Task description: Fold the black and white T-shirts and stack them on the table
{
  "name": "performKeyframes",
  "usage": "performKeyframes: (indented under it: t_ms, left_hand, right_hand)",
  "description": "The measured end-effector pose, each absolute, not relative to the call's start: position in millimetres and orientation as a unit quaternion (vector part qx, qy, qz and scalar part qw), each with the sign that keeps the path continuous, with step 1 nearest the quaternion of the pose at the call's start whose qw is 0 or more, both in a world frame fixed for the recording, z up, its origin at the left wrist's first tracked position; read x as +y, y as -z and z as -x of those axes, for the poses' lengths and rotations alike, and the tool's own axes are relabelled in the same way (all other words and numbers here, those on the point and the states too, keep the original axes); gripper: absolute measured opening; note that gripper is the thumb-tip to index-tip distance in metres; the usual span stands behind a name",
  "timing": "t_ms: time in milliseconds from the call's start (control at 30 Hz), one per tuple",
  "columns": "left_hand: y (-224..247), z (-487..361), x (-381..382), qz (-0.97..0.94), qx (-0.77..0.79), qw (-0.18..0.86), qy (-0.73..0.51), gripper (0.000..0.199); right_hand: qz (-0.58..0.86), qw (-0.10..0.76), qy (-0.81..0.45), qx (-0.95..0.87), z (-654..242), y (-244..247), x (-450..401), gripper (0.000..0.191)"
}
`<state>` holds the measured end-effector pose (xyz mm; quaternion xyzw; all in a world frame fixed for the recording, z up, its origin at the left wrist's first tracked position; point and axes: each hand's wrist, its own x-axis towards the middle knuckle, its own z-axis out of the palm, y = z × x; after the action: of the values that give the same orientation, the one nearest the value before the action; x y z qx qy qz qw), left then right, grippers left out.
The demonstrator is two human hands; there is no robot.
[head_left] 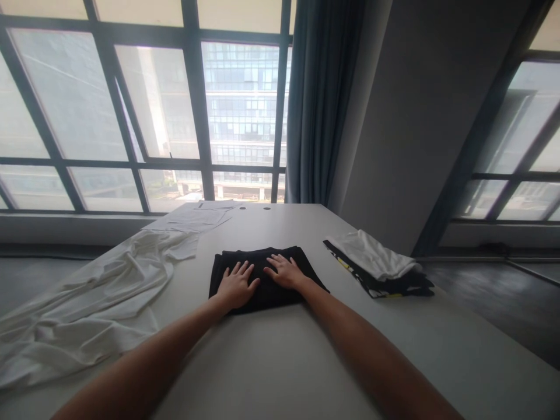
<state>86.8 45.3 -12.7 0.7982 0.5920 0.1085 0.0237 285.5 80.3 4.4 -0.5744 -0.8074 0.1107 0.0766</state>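
Observation:
A folded black cloth (262,296), probably a garment though its kind cannot be made out, lies flat in the middle of the white table (271,361). My left hand (236,284) rests palm down on its left half, fingers spread. On the right half lies my right hand (285,272), also flat with the fingers apart. Both hands press on the top layer and grip nothing. The cloth's far edge shows beyond my fingertips, with layers slightly uneven at the far left corner.
A rumpled white cloth (126,274) spreads along the table's left side, with paper sheets (196,217) behind it. At the right edge sits a folded stack, a white cloth (376,256) over a black patterned one (394,287). Windows and a curtain (321,105) stand beyond.

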Motion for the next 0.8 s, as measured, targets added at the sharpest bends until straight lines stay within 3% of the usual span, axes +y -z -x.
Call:
performKeyframes:
  t_ms: [367,800]
  left_hand:
    - [9.3,-66.4,69.0,-0.726,0.679,0.063,-0.089,0.086]
    - [7.3,-54.6,61.4,-0.69,0.712,0.086,-0.098,0.087]
  right_hand:
    - [0.637,0.063,-0.107,-0.761,-320.7,1.7,108.0,0.077]
    - [0.683,0.117,-0.121,-0.711,-348.0,17.8,117.4,0.072]
